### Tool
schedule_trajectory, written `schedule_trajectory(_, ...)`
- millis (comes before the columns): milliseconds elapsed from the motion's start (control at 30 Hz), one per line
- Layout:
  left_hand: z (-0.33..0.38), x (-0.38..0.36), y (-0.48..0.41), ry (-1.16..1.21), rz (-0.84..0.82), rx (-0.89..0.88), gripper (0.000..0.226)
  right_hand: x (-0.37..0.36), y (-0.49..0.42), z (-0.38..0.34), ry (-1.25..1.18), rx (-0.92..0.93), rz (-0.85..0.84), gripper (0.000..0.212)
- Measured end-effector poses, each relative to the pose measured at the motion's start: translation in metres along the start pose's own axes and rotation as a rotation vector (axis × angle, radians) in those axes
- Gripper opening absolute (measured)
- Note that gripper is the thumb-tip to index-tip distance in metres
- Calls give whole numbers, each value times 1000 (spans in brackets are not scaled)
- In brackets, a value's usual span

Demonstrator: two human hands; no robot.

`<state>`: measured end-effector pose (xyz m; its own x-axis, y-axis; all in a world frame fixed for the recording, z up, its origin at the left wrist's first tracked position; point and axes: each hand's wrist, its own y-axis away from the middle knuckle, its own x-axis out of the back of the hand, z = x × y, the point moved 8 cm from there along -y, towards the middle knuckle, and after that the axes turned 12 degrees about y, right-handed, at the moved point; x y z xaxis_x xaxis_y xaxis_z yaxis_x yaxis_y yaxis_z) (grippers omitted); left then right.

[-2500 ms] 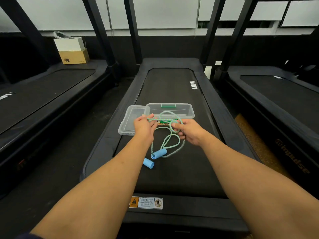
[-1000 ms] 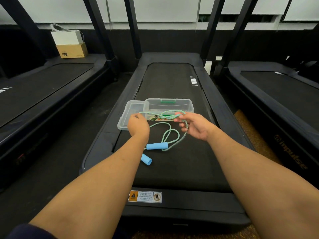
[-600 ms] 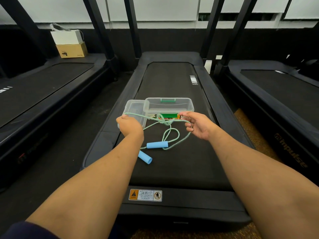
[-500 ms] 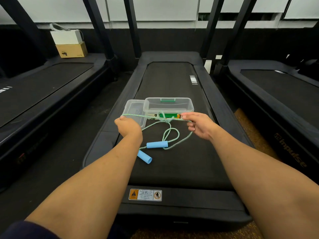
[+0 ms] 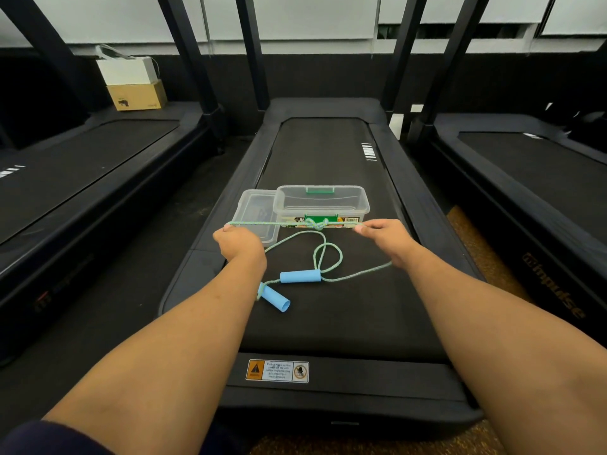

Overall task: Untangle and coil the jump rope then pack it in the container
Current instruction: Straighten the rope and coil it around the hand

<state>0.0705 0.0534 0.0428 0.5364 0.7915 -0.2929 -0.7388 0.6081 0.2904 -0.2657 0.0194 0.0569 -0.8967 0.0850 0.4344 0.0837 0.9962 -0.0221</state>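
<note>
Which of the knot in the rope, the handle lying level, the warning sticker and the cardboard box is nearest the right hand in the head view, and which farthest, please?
From the right hand:
1. Knot, just to its left on the taut rope.
2. Level blue handle, below-left on the belt.
3. Warning sticker, at the treadmill's near end.
4. Cardboard box, far back left.

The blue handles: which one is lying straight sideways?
The blue handle farther from the person, between the two arms, lies sideways. The other handle, beside the left forearm, lies slanted, its open end pointing toward the person.
</note>
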Motion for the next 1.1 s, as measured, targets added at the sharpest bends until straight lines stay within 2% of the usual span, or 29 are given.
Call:
schedule_trajectory(67,-8,-5,-3,-47,-77,71,40,0,1,0,-2,-21,-2,25)
schedule_trajectory(133,-19,-15,-3,-206,-240,123,41,-5,1,-3,-8,-46,-55,25)
schedule_trajectory(200,-33,-26,10,-504,-440,143,42,-17,0,-13,-72,-42,-156,27)
schedule_trajectory(267,-39,-39,28,-778,-579,34,46,-28,2,-30,-104,2,-240,27)
schedule_trajectory(367,-44,-66,61,-747,-855,-47,61,-44,5,-55,-124,48,-297,27)
schedule_trajectory(433,-47,-77,84,-660,-1012,-13,63,-50,7,-66,-180,60,-336,26)
schedule_trajectory(500,-52,-83,97,-593,-1097,35,62,-53,8,-73,-235,68,-392,27)
schedule_trajectory(567,-57,-85,100,-549,-1118,70,54,-53,9,-79,-293,78,-439,28)
schedule_trajectory(633,-60,-86,92,-432,-1086,116,36,-50,6,-78,-325,88,-424,29)
schedule_trajectory(767,-51,-84,72,-231,-946,163,27,-34,-13,-56,-249,89,-145,24)
schedule_trajectory(833,-49,-82,71,-227,-953,180,27,-28,-16,-48,-224,85,-58,23)
schedule_trajectory(933,-58,-82,77,-321,-1005,168,39,-36,-9,-57,-278,65,-163,27)
schedule_trajectory(1100,-60,-87,82,-310,-1034,57,52,-55,14,-94,-265,130,-511,23)
